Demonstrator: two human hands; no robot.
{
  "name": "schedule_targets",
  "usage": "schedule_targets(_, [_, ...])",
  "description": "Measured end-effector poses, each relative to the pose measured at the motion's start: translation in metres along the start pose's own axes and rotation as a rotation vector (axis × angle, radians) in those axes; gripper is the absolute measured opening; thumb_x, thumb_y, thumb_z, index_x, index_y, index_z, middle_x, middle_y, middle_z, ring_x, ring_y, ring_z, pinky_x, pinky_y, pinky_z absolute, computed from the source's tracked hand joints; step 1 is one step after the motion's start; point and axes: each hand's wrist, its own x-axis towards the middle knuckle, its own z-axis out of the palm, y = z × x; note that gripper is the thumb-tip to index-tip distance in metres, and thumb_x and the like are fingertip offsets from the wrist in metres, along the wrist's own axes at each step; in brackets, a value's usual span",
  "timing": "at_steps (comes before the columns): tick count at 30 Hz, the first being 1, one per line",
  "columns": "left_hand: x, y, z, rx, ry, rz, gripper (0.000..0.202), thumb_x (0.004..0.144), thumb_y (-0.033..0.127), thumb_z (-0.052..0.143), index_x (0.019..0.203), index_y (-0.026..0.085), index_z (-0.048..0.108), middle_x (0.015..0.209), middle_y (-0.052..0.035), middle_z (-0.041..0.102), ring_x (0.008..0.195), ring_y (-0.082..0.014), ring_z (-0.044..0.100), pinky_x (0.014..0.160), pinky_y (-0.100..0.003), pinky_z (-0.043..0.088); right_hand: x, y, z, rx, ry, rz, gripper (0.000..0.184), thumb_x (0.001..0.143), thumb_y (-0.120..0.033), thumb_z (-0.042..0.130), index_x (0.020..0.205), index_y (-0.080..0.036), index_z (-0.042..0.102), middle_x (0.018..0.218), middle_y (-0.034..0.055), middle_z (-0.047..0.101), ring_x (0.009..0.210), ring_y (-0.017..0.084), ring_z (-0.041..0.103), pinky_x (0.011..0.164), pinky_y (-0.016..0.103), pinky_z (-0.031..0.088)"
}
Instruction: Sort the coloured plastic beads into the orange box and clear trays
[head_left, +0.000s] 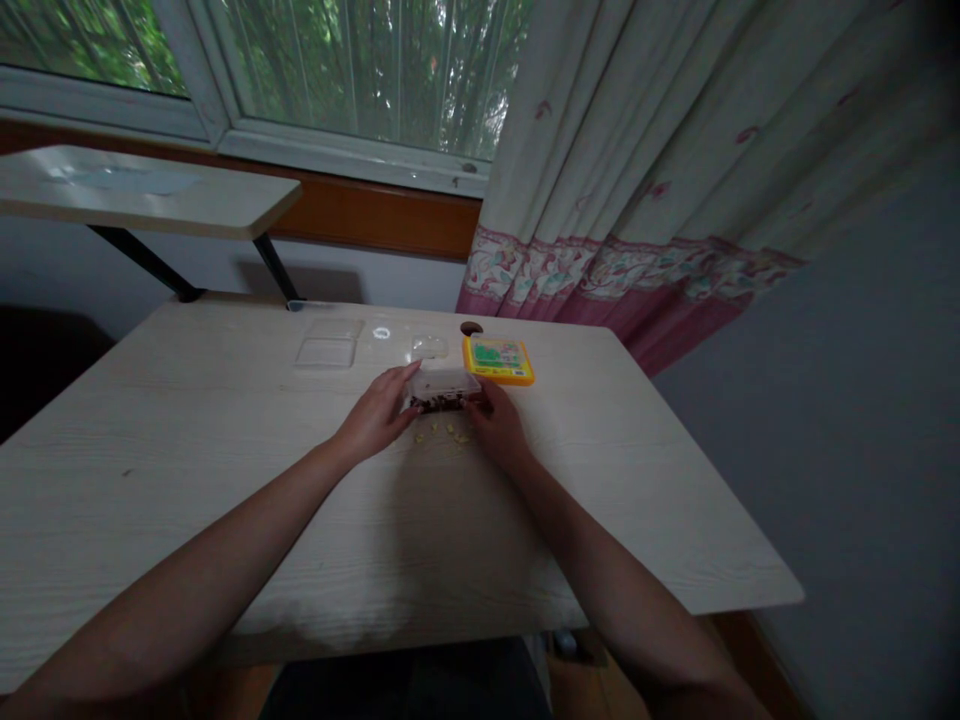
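Left grip (375, 412) and right grip (501, 420) obscure the ends of the clear box (444, 381). Dark contents (439, 403), apparently granular, are too small to identify. Upper picture edge crops the curtain (637, 150).

Dim light falls over a pale wood-grain worktop (660, 500), a black-legged raised shelf (225, 210) at its far left. Behind, a white-framed glass window (360, 155) shows green foliage (450, 60); a pink-hemmed cream floral curtain (600, 150) hangs beside a grey wall (840, 400).

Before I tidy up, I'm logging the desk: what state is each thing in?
clear container, held between left hand and right hand
dark pieces, along its near side
pale bits, scattered loose
yellow case, lying flat, apparently closed
clear rectangular piece, lying flat
curtain, hanging in folds
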Motion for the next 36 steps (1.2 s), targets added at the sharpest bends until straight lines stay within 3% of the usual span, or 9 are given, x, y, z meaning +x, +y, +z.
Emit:
schedule_targets(7, [-0.001,-0.001,0.001,-0.052,0.004,0.01,0.06,0.094,0.024,0.051,0.15,0.021,0.032,0.144,-0.0138,0.045,0.133,-0.0262,0.044,0.112,-0.047,0.039,0.0,-0.003,-0.001,0.025,-0.013,-0.039,0.039,0.082,-0.024,0.06,0.121,-0.022,0.059,0.107,0.008,0.066,0.089,0.019,0.065,0.086,0.039,0.055])
schedule_targets(13, [-0.001,-0.002,-0.001,-0.074,0.001,0.026,0.058,0.095,0.023,0.047,0.151,0.021,0.031,0.144,-0.0139,0.045,0.134,-0.0249,0.043,0.114,-0.046,0.037,-0.003,-0.007,-0.001,0.048,-0.024,-0.069,0.055,0.084,-0.02,0.057,0.137,-0.025,0.046,0.118,0.0084,0.062,0.09,0.017,0.065,0.087,0.037,0.054])
schedule_targets(17, [-0.001,0.0,-0.002,-0.078,-0.007,0.031,0.055,0.095,0.022,0.046,0.149,0.023,0.036,0.144,-0.0121,0.047,0.135,-0.0238,0.043,0.115,-0.046,0.036,-0.005,-0.011,-0.005,-0.083,-0.054,-0.122,0.05,0.085,-0.016,0.052,0.133,-0.026,0.053,0.121,0.0074,0.063,0.09,0.017,0.063,0.091,0.037,0.053])
schedule_targets(22, [-0.001,-0.002,-0.001,-0.085,-0.048,-0.01,0.041,0.096,0.025,0.044,0.135,0.022,0.056,0.147,-0.0123,0.046,0.138,-0.0256,0.042,0.114,-0.047,0.036,-0.004,-0.011,-0.011,-0.079,-0.079,-0.164,0.04,0.085,-0.018,0.05,0.123,-0.023,0.063,0.121,0.0085,0.064,0.105,0.02,0.062,0.095,0.038,0.051])
schedule_targets(26, [0.0,-0.008,-0.003,-0.226,-0.027,-0.055,0.041,0.095,0.026,0.044,0.132,0.022,0.06,0.145,-0.0118,0.05,0.136,-0.0255,0.045,0.116,-0.048,0.033,-0.005,-0.013,-0.014,-0.051,-0.086,-0.147,0.037,0.09,-0.022,0.045,0.121,-0.025,0.065,0.123,0.0066,0.066,0.118,0.02,0.059,0.108,0.042,0.043])
schedule_targets(30, [0.001,-0.011,-0.004,-0.385,0.019,-0.105,0.038,0.095,0.031,0.043,0.124,0.022,0.067,0.141,-0.011,0.055,0.135,-0.0257,0.047,0.118,-0.048,0.031,-0.005,-0.015,-0.015,-0.016,-0.124,-0.102,0.037,0.094,-0.027,0.042,0.123,-0.025,0.065,0.126,0.0057,0.065,0.121,0.02,0.057,0.11,0.044,0.041])
schedule_targets(36, [0.002,-0.012,0.0,-0.438,0.037,-0.151,0.043,0.083,0.042,0.069,0.12,0.022,0.067,0.142,-0.0144,0.05,0.132,-0.0293,0.048,0.099,-0.048,0.051,-0.006,-0.013,-0.005,0.059,-0.129,-0.045,0.04,0.09,-0.039,0.056,0.126,-0.023,0.059,0.127,0.0099,0.061,0.101,0.019,0.065,0.095,0.039,0.052])
